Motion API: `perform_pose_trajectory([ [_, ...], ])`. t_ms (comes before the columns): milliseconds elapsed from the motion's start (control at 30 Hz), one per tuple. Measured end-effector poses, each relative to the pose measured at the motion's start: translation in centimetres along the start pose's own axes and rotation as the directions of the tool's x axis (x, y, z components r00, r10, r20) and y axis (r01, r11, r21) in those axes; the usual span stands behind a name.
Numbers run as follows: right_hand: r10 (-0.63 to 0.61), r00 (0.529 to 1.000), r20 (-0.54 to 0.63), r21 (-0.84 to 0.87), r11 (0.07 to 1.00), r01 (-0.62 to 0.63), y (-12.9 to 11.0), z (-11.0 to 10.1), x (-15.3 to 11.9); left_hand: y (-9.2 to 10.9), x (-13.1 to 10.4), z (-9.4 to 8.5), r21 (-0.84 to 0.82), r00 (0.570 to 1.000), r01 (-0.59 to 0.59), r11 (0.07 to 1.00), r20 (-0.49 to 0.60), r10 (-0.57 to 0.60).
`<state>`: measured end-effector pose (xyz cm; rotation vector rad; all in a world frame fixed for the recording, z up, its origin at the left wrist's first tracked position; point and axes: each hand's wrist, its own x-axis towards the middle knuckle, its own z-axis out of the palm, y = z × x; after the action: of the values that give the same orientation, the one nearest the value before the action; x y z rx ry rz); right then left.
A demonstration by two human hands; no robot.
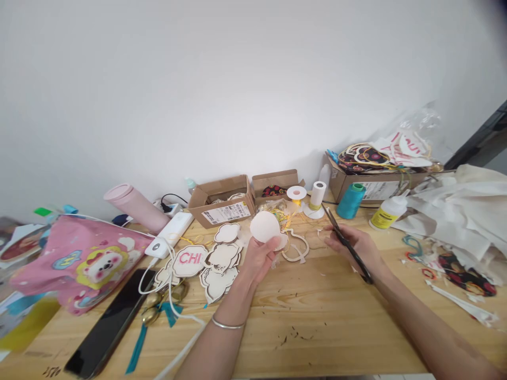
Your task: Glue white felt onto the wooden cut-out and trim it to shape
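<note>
My left hand (263,258) pinches a white gourd-shaped piece (264,227) by its narrower part, the large round part tilted up. Across my right hand (352,245) lies a long, slim black tool (348,245), probably tweezers, pointing up and left; the fingers close around its middle. Between the hands, a pale gourd-shaped ring (306,247) rests on the wooden table (309,322). To the left of my left hand lie several pale cloud-shaped cut-outs (217,285) in a loose pile, next to a white plaque with pink letters (190,260).
Behind stand cardboard boxes (227,211), a white spool (318,195), a teal thread cone (350,201) and a glue bottle (388,212). A phone (111,322), power bank (170,233), cable and pink bag (79,258) lie left. White fabric (463,211) and scraps lie right.
</note>
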<state>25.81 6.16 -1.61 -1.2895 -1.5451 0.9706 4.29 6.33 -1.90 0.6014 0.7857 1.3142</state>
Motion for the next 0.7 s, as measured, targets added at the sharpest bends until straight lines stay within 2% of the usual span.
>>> perform_pose_trajectory([
  [67,-0.054,0.998,-0.033,-0.074,0.996,0.052,0.2,0.2,0.1,0.0,-0.1,0.0,-0.064,1.000,0.022,0.998,0.018,-0.020],
  [133,-0.174,0.982,-0.071,-0.257,0.955,0.151,0.4,0.5,0.2,0.0,-0.2,0.0,-0.125,0.998,0.056,0.991,0.037,-0.052],
  [167,-0.264,0.961,-0.086,-0.370,0.904,0.215,0.4,0.6,0.1,0.0,-0.2,0.0,-0.142,0.996,0.080,0.987,0.054,-0.073],
  [267,-0.519,0.853,-0.054,-0.617,0.690,0.380,0.2,0.9,-0.1,-0.2,-0.4,0.1,-0.112,0.983,0.135,0.984,0.142,-0.119],
  [333,-0.584,0.812,-0.008,-0.681,0.598,0.423,0.1,1.2,-0.3,-0.4,-0.5,0.4,-0.066,0.977,0.118,0.991,0.186,-0.104],
  [400,-0.574,0.819,0.015,-0.685,0.591,0.426,0.3,1.3,-0.4,-0.7,-0.5,0.6,-0.027,0.978,0.087,0.996,0.195,-0.080],
  [500,-0.439,0.897,0.045,-0.581,0.720,0.381,1.1,1.2,-0.4,-0.7,-0.5,0.9,0.027,0.985,0.033,0.999,0.170,-0.037],
  [567,-0.295,0.951,0.093,-0.478,0.824,0.303,1.7,0.8,-0.2,-0.4,-0.5,1.0,0.036,0.991,-0.036,0.999,0.134,0.031],
  [633,-0.184,0.977,0.111,-0.410,0.887,0.213,2.0,0.3,-0.1,0.0,-0.4,0.9,0.038,0.987,-0.130,0.991,0.097,0.126],
  [700,-0.172,0.984,0.053,-0.405,0.897,0.179,1.7,-0.2,0.0,0.2,-0.3,0.7,0.057,0.973,-0.219,0.974,0.082,0.214],
])
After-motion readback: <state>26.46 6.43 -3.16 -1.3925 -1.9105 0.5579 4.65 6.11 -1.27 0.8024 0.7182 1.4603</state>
